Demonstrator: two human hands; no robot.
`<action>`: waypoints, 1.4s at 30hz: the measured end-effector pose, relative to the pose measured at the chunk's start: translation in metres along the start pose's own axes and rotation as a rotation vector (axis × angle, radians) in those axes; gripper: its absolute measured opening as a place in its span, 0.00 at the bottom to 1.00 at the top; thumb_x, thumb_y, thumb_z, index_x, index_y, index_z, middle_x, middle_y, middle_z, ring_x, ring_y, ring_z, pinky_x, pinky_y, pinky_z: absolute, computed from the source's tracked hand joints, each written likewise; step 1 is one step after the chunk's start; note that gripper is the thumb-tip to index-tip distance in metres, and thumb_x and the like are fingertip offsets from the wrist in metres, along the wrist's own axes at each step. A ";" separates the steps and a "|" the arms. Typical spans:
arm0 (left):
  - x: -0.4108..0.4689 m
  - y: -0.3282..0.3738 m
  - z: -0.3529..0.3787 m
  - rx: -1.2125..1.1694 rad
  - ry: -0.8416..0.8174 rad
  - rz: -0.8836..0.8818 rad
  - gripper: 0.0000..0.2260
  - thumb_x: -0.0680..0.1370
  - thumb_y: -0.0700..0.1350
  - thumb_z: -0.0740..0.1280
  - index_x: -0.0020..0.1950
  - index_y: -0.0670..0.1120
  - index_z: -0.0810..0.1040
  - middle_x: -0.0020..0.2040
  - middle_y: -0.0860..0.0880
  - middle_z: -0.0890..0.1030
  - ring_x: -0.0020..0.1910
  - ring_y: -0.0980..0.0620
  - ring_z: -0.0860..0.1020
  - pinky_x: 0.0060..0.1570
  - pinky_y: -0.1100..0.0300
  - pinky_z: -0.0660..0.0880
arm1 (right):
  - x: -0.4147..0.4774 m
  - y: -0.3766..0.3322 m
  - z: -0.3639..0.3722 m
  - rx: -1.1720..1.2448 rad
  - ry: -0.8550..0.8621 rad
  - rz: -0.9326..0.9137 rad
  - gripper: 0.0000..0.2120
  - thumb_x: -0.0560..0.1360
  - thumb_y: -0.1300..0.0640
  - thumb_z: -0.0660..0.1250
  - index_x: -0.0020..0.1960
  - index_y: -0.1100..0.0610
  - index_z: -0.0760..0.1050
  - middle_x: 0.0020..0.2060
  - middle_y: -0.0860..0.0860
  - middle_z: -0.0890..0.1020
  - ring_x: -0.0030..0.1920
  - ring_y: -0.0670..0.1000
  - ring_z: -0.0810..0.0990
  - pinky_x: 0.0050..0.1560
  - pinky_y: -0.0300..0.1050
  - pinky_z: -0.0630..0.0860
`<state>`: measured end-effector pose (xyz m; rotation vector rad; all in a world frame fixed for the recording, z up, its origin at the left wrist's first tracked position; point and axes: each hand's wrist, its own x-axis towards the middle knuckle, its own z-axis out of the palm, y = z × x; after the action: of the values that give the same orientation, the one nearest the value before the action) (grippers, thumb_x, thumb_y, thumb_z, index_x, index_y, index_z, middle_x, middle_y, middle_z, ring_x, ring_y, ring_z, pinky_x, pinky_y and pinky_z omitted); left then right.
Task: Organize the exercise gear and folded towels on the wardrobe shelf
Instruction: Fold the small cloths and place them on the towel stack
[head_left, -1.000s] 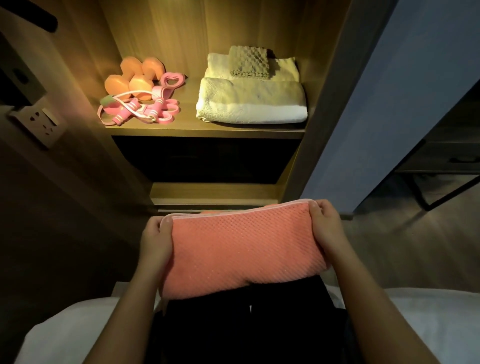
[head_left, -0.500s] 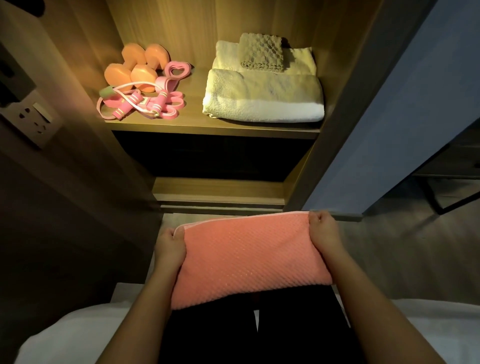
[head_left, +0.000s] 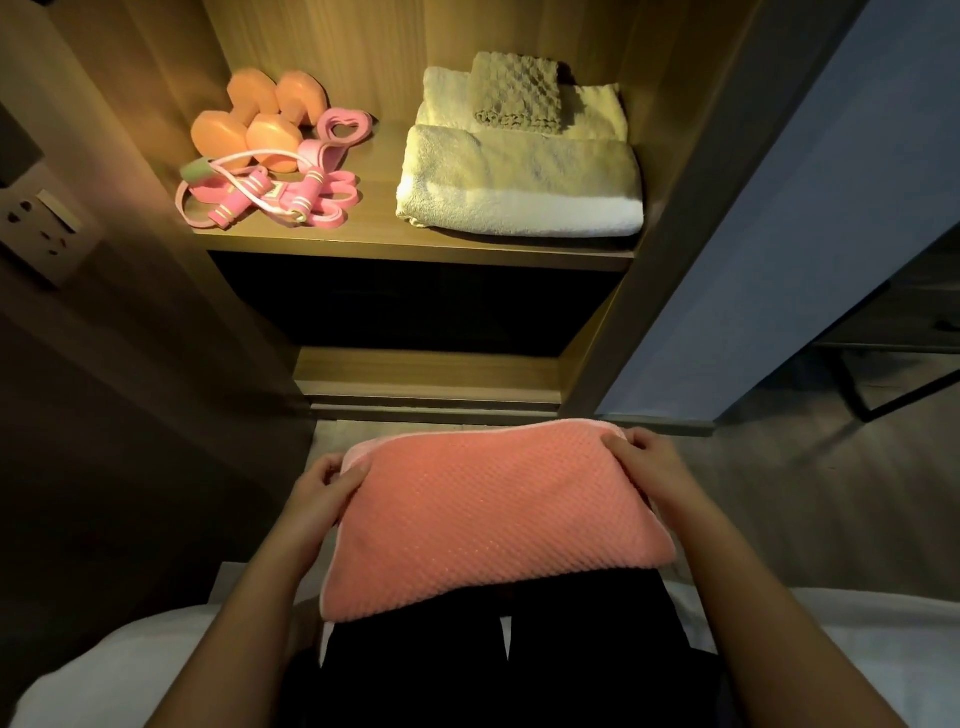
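Coral towel, folded, waffle-textured, pale trim, L hand & R hand pinching far corners

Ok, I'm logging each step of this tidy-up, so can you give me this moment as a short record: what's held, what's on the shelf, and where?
held item: folded pink towel, in front of the wardrobe, not yet on the shelf
left hand: grips the towel's left end
right hand: grips its far right corner
shelf, left side: two orange dumbbells at the back, tangled pink bands in front
shelf, right side: folded cream towels, with a small tan cloth on the rear one
compartment below: too dark to tell
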<state>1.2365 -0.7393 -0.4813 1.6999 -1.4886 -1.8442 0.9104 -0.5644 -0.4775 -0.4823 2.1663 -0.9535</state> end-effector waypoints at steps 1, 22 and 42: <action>0.000 0.001 -0.003 -0.028 0.003 0.003 0.11 0.78 0.48 0.68 0.59 0.50 0.74 0.55 0.46 0.77 0.52 0.45 0.78 0.42 0.53 0.76 | -0.001 -0.001 -0.003 0.049 -0.005 -0.006 0.10 0.76 0.47 0.68 0.47 0.53 0.79 0.44 0.51 0.82 0.45 0.52 0.80 0.40 0.46 0.74; -0.025 0.041 0.016 0.163 0.406 0.324 0.14 0.83 0.57 0.55 0.55 0.49 0.72 0.47 0.52 0.75 0.44 0.55 0.74 0.37 0.59 0.67 | -0.028 -0.024 -0.021 0.424 -0.017 0.247 0.09 0.80 0.52 0.64 0.53 0.57 0.76 0.47 0.53 0.80 0.49 0.53 0.78 0.40 0.48 0.73; -0.023 0.020 -0.008 -0.029 -0.009 -0.174 0.14 0.80 0.56 0.63 0.58 0.48 0.74 0.53 0.44 0.77 0.51 0.43 0.75 0.40 0.53 0.69 | -0.034 -0.007 -0.001 -0.305 0.230 -0.152 0.24 0.81 0.48 0.59 0.74 0.55 0.64 0.70 0.56 0.72 0.65 0.56 0.73 0.64 0.56 0.72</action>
<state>1.2411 -0.7355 -0.4499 1.8625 -1.3478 -1.9510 0.9331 -0.5488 -0.4559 -0.7218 2.5305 -0.7906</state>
